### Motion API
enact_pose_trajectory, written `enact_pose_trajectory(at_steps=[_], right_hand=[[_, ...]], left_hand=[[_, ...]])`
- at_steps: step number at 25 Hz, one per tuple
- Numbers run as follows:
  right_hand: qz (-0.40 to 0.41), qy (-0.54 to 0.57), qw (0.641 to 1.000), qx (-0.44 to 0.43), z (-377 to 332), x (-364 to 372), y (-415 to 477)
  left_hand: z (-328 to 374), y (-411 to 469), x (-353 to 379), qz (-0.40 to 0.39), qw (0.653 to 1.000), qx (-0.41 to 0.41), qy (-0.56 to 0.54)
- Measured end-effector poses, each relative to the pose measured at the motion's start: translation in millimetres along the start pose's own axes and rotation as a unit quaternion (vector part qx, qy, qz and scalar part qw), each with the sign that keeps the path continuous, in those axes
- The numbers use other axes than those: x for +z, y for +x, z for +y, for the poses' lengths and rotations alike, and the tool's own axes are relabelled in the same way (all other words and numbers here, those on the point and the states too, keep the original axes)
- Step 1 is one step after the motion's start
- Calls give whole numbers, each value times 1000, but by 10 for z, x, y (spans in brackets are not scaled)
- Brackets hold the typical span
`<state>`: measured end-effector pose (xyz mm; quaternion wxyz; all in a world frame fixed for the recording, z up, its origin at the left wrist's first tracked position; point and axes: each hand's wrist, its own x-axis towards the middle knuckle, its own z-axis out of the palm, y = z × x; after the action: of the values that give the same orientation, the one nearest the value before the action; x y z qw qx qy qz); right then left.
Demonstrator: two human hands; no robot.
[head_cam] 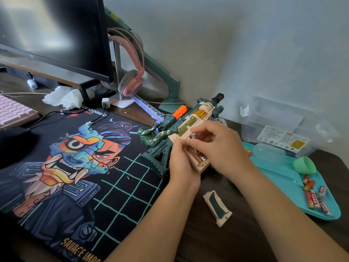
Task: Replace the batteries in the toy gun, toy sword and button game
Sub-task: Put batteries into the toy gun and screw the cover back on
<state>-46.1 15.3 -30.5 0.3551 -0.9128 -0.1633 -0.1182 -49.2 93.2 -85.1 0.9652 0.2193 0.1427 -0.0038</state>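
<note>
Room tight at the back: toy gun (188,125) wedged between mouse mat (75,167) and teal tray (283,176), muzzle end near the wall, green stock overlapping the mat's right edge. Open bench (207,242) only in front, between the two forearms, with the detached battery cover (217,208) lying there alone, apart from the gun. Bench's front edge out of frame; tray's near edge close beside the right forearm.

Hard to read: open battery bay mostly covered by both hands, red-labelled cells (201,156) partly showing inside, number unclear. Violet patterned strip (149,108) behind the gun, largely hidden. Monitor (56,35) cut off at top and left.

Gun itself: dark green camouflage stock, cream body with a clear yellowish window, orange tip on the upper barrel, bay facing up. Left hand (181,163) gripping the cream body at the bay's edge, fingers curled round it. Right hand (217,146) over the bay, fingers bent, pinching a battery (193,135), silver end showing, at the bay's upper end. Loose red batteries (315,197) in the tray's near corner, near a green half shell (304,165).
</note>
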Motion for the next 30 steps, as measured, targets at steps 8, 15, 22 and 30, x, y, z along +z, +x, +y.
enact_pose_trajectory(at_steps=[8,15,22,30], right_hand=[[-6,-66,998,-17,57,100,-7],[22,-98,994,-35,148,177,-2],[65,-200,972,-109,302,385,-359],[65,-28,988,140,392,25,-582]], left_hand=[[18,22,-7,0,999,-9,43],[30,16,-10,-39,998,-46,-3],[116,68,-26,-18,996,-59,-61],[166,80,-2,23,999,1,-48]])
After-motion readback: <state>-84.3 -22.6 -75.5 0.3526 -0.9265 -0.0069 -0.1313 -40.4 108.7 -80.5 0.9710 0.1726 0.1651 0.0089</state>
